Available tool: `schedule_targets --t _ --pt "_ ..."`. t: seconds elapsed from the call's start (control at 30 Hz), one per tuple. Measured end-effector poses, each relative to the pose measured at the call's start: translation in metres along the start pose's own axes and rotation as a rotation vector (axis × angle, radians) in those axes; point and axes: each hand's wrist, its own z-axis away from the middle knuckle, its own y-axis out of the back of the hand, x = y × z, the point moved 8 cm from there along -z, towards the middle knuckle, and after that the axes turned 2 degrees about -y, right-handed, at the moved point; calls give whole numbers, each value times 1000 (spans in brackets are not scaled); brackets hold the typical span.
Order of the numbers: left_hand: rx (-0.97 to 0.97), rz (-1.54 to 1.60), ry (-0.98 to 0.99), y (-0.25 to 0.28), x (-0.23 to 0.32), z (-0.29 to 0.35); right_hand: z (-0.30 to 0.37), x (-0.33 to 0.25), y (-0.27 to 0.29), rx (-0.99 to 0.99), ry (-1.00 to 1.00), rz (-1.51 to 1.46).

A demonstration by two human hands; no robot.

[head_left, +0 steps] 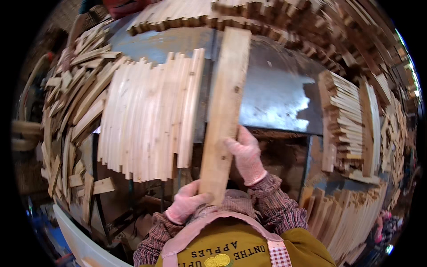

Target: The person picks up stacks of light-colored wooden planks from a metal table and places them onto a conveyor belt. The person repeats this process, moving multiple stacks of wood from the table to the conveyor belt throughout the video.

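Observation:
A long wooden board [229, 89] with a few dark knots lies lengthwise in front of me, its near end close to my chest. My left hand [187, 202], in a pinkish glove, grips that near end with the thumb on top. Partway up the right edge, my right hand [247, 155], gloved alike, holds the board with its thumb over the face. The fingers of both hands are partly hidden under the wood. Just left of the board is a row of pale wooden strips [147, 120] laid side by side.
A metal table [275, 95] extends beyond the board. Loose offcuts [84, 98] are heaped at the left. Stacked strips [347, 120] stand at the right, more strips [342, 218] at the lower right. Another stack [178, 15] spans the far side. A person's arm [73, 35] shows at upper left.

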Motion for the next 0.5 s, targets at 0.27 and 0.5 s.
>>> schedule_targets --t 0.27,0.5 --pt "823 -445 -459 221 91 26 -71 86 24 360 -142 872" --pt "1305 -1154 -2 452 153 17 -125 115 -31 297 39 976"
